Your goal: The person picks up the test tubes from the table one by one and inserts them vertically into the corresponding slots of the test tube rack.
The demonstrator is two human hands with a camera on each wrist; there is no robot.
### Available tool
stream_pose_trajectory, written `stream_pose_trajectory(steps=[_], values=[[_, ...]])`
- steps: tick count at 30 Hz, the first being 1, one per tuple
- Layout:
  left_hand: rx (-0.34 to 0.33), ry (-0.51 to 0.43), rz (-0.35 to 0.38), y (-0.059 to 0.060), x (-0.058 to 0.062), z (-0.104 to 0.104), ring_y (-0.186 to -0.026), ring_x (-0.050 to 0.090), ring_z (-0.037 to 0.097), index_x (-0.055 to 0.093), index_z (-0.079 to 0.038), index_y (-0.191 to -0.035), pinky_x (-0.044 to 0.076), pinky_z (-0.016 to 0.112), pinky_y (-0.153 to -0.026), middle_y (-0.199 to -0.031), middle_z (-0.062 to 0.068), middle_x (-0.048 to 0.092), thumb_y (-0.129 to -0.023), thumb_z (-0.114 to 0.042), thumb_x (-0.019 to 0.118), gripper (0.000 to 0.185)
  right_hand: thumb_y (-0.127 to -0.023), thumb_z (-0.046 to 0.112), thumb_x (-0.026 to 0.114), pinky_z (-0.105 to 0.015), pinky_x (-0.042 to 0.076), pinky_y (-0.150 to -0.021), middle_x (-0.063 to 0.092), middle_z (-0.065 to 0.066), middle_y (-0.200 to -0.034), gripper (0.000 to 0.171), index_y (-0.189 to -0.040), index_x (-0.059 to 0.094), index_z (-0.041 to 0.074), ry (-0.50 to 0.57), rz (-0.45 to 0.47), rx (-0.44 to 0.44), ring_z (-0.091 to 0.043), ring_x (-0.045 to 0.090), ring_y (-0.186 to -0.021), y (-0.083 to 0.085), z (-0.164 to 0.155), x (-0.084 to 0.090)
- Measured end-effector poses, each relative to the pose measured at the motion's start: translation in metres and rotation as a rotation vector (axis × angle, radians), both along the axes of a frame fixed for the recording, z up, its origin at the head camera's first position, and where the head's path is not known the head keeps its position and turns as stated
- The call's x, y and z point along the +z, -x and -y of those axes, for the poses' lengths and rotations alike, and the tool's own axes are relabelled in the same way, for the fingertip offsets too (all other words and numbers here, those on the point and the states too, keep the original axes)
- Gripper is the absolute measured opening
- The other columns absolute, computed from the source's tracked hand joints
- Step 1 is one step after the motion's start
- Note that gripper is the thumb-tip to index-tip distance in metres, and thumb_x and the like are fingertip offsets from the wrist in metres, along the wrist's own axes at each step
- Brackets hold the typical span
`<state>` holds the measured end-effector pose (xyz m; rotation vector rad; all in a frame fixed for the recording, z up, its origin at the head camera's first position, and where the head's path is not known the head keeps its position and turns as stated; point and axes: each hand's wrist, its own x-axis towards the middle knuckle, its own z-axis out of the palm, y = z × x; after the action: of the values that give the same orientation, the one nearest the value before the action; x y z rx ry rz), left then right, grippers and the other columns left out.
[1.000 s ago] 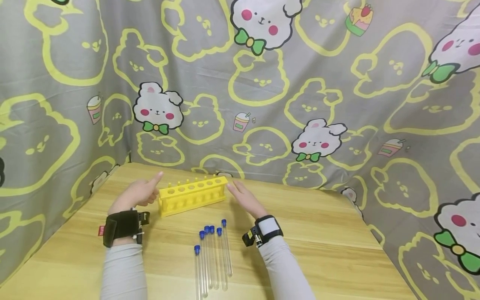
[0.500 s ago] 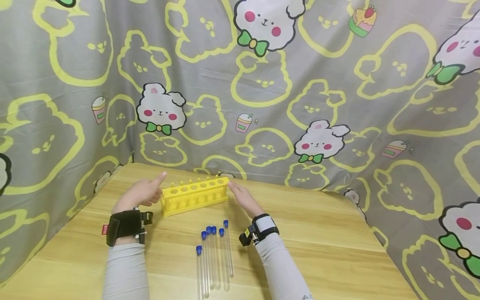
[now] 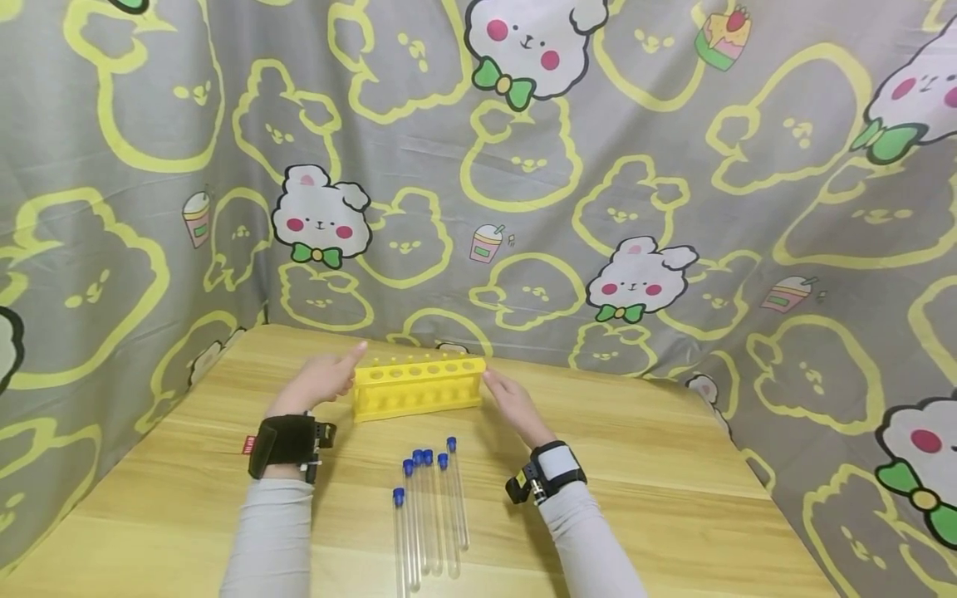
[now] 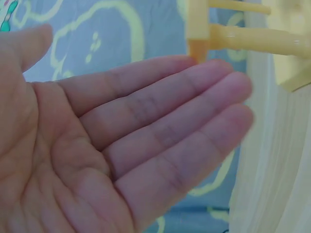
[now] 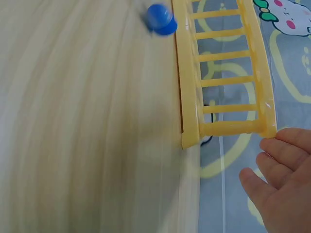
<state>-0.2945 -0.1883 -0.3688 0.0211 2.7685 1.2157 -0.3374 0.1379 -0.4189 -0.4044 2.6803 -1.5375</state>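
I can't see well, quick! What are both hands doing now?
Left hand: open, fingers straight against the yellow rack.
Right hand: open, fingertips at the rack's other end.

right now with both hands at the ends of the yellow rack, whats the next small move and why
Probably let go of the yellow rack and bring the right hand back to the capped tubes. The rack stands upright and square on the table, its holes empty, with straight fingers of the left hand only touching its end. The tubes lie loose just in front.
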Motion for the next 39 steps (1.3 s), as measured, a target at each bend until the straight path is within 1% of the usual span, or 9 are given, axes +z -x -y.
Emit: stream_pose_trajectory(steps=[4,7,10,12,15,20,24,31,39], values=[[-0.006,-0.014,-0.046,0.008,-0.005,-0.014,-0.053,0.039,0.016,0.045,-0.013,-0.061,0.041,0.029,-0.057,-0.056,-0.001,0.042,-0.095,-0.072,0.018,0.073,-0.104,0.040,0.039,-0.050,0.023,-0.121,0.037,-0.015,-0.155,0.058,-0.148,0.037,0.001,-0.038,-0.029,-0.047,-0.034,0.032,-0.145,-0.004,-0.014,-0.001],[-0.005,-0.016,-0.078,0.013,-0.010,-0.023,-0.059,0.045,0.018,0.055,-0.007,-0.072,0.043,0.030,-0.060,-0.068,0.007,0.054,-0.097,-0.068,0.020,0.074,-0.104,0.041,0.039,-0.051,0.023,-0.121,0.036,-0.015,-0.155,0.058,-0.148,0.037,0.003,-0.079,-0.038,-0.071,-0.035,0.032,-0.145,-0.009,-0.025,-0.001],[-0.019,-0.012,-0.112,0.015,-0.014,-0.031,-0.075,0.059,0.024,0.065,0.001,-0.095,0.052,0.038,-0.072,-0.089,0.017,0.066,-0.097,-0.068,0.020,0.083,-0.104,0.043,0.039,-0.051,0.024,-0.121,0.037,-0.013,-0.155,0.059,-0.148,0.038,0.005,-0.124,-0.043,-0.091,-0.035,0.033,-0.145,-0.015,-0.034,-0.001],[-0.029,-0.016,-0.127,0.017,-0.018,-0.036,-0.090,0.064,0.027,0.065,0.003,-0.111,0.053,0.045,-0.085,-0.104,0.020,0.069,-0.096,-0.070,0.020,0.087,-0.104,0.045,0.039,-0.051,0.025,-0.120,0.039,-0.013,-0.154,0.059,-0.148,0.039,0.005,-0.162,-0.053,-0.106,-0.035,0.034,-0.144,-0.020,-0.040,-0.001],[-0.039,-0.024,-0.139,0.020,-0.022,-0.042,-0.105,0.064,0.033,0.063,0.001,-0.122,0.049,0.053,-0.097,-0.115,0.020,0.068,-0.096,-0.070,0.021,0.087,-0.104,0.045,0.039,-0.052,0.027,-0.119,0.041,-0.015,-0.152,0.059,-0.146,0.041,0.005,-0.204,-0.078,-0.116,-0.036,0.037,-0.142,-0.028,-0.047,0.000],[-0.064,-0.035,-0.146,0.019,-0.023,-0.050,-0.117,0.061,0.038,0.057,-0.001,-0.133,0.046,0.055,-0.103,-0.121,0.020,0.067,-0.097,-0.069,0.024,0.084,-0.103,0.043,0.042,-0.051,0.029,-0.119,0.043,-0.018,-0.151,0.057,-0.145,0.044,0.004,-0.253,-0.139,-0.116,-0.037,0.038,-0.141,-0.040,-0.057,0.000],[-0.099,-0.021,-0.171,0.021,-0.024,-0.052,-0.114,0.063,0.036,0.058,-0.002,-0.133,0.049,0.053,-0.101,-0.119,0.019,0.068,-0.098,-0.065,0.030,0.078,-0.102,0.045,0.042,-0.051,0.027,-0.120,0.042,-0.019,-0.151,0.058,-0.145,0.044,0.004,-0.267,-0.159,-0.125,-0.037,0.037,-0.142,-0.045,-0.064,-0.002],[-0.142,0.004,-0.235,0.025,-0.027,-0.052,-0.115,0.061,0.037,0.062,0.003,-0.125,0.050,0.051,-0.100,-0.123,0.021,0.066,-0.098,-0.040,0.056,0.051,-0.103,0.043,0.042,-0.053,0.027,-0.119,0.042,-0.020,-0.150,0.057,-0.144,0.045,0.004,-0.275,-0.179,-0.145,-0.039,0.036,-0.142,-0.048,-0.067,-0.002],[-0.141,-0.105,-0.207,0.032,-0.039,-0.051,-0.120,0.059,0.037,0.054,0.003,-0.133,0.048,0.051,-0.103,-0.130,0.023,0.062,-0.091,-0.033,0.067,0.056,-0.103,0.040,0.043,-0.052,0.028,-0.119,0.044,-0.022,-0.148,0.054,-0.142,0.047,0.003,-0.252,-0.189,-0.170,-0.039,0.037,-0.141,-0.049,-0.066,-0.003]])
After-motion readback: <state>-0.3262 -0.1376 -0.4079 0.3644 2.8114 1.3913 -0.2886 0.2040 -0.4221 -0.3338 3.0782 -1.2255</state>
